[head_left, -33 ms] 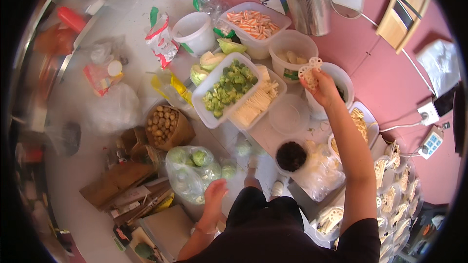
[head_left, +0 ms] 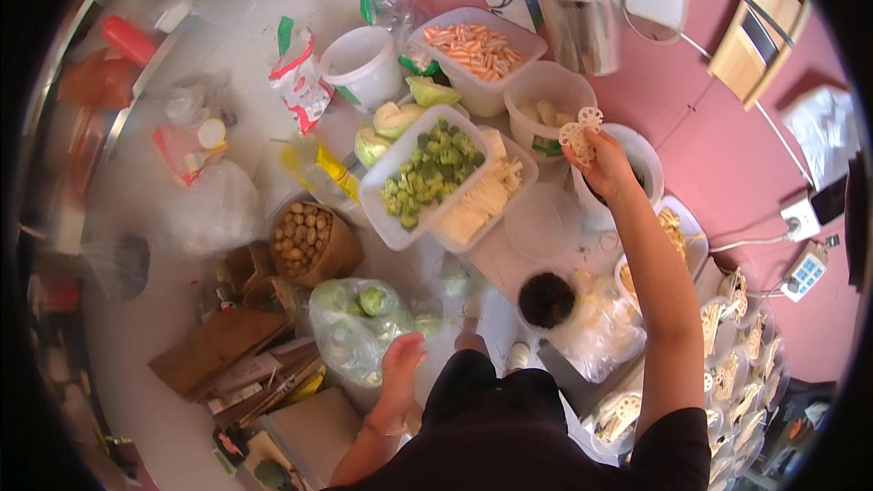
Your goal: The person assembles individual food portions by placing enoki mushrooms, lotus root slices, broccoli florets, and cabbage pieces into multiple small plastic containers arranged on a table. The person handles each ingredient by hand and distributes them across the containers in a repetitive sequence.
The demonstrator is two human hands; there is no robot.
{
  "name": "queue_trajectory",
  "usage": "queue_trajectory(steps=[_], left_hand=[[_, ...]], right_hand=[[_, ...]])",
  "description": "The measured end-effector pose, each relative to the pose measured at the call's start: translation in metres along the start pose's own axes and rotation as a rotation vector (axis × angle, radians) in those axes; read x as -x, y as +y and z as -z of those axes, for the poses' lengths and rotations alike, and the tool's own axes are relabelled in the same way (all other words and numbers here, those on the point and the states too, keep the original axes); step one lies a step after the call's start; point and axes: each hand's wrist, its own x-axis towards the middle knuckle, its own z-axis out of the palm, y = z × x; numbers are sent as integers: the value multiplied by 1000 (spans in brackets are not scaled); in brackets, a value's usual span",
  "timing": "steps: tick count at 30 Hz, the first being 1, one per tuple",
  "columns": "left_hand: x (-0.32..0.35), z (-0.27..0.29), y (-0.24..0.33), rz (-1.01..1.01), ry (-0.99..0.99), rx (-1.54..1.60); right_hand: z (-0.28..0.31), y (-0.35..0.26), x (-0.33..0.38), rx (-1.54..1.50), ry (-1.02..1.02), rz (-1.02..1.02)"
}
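Right hand [head_left: 602,164] pinches a stack of pale lotus root slices [head_left: 580,134], round, hole-patterned, flat faces toward the camera, stack rising up-frame above a white round tub [head_left: 637,153]. Left hand [head_left: 400,365] hangs low, loosely open, holding nothing, beside a clear bag of green cabbages [head_left: 350,323]. Red-and-white pouch [head_left: 297,82] upper left; yellow packet [head_left: 320,173] beside the rectangular broccoli tub [head_left: 427,184].

You have a tub of broccoli [head_left: 429,173] mid-table, carrot sticks [head_left: 473,50] beyond, and what may be potatoes [head_left: 303,232] bagged below its edge.
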Motion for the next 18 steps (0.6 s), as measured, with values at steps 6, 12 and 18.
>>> queue_trajectory(steps=[6, 12, 18], left_hand=[[-110, 15, 58, -55, -12, 39], [-207, 23, 85, 134, 2, 176], [-271, 22, 88, 333, -243, 175]], right_hand=[[-31, 3, -105, 610, 280, 71], [3, 12, -159, 1868, 225, 368], [-41, 22, -82, 1837, 320, 830]])
